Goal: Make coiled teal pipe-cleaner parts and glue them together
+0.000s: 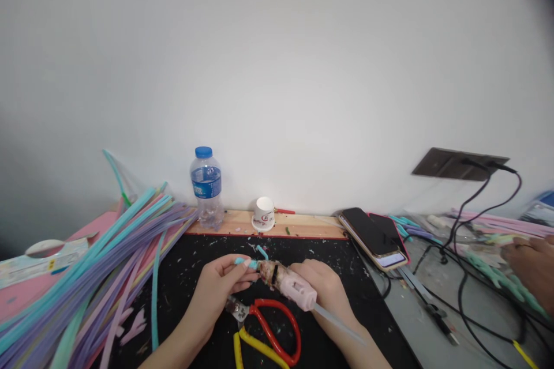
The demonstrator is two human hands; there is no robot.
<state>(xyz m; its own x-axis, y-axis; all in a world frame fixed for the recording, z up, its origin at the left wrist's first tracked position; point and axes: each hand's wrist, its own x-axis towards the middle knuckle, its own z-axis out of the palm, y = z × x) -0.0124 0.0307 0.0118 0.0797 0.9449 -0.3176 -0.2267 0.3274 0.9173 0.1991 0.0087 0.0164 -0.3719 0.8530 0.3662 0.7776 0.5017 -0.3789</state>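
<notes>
My left hand (220, 279) pinches a small turquoise pipe-cleaner piece (246, 263) between thumb and fingers. A pale pink hot glue gun (294, 288) is gripped in my right hand (322, 282), its stained nozzle end close to the turquoise piece. A clear glue stick (340, 323) sticks out of the gun's back end. Whether the nozzle touches the piece I cannot tell. Just below my hands, scissors with one red handle (296, 331) and pliers-like yellow handles (259, 349) lie on the black mat (190, 328).
Pipe cleaners in many colours (116, 259) heap at left. A water bottle (206, 190) and paper cup (264, 214) stand at the back. Right are phones (370, 233), black cables (461, 242) from a wall socket (450, 164), and another person's hand (530, 265).
</notes>
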